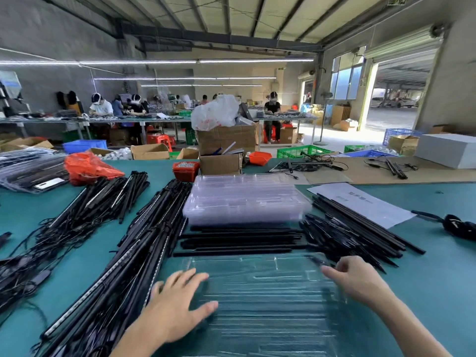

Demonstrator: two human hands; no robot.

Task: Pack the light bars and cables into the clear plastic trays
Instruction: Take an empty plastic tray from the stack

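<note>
A clear plastic tray (268, 300) lies flat on the green table right in front of me, blurred. My left hand (177, 307) rests on its left edge with fingers spread. My right hand (358, 279) is at the tray's right edge, fingers curled near the rim; whether it pinches the rim I cannot tell. Beyond the tray lies a row of black light bars (239, 240). Behind them stands a stack of clear trays (244, 199). More light bars with cables (134, 248) are piled to the left, and another heap of black bars (355, 235) lies to the right.
A white paper sheet (360, 202) lies right of the tray stack. A red plastic bag (87, 167), a small red bin (185, 170) and cardboard boxes (221, 163) sit at the table's far side. A coiled black cable (458, 225) is at the right edge. People work at distant benches.
</note>
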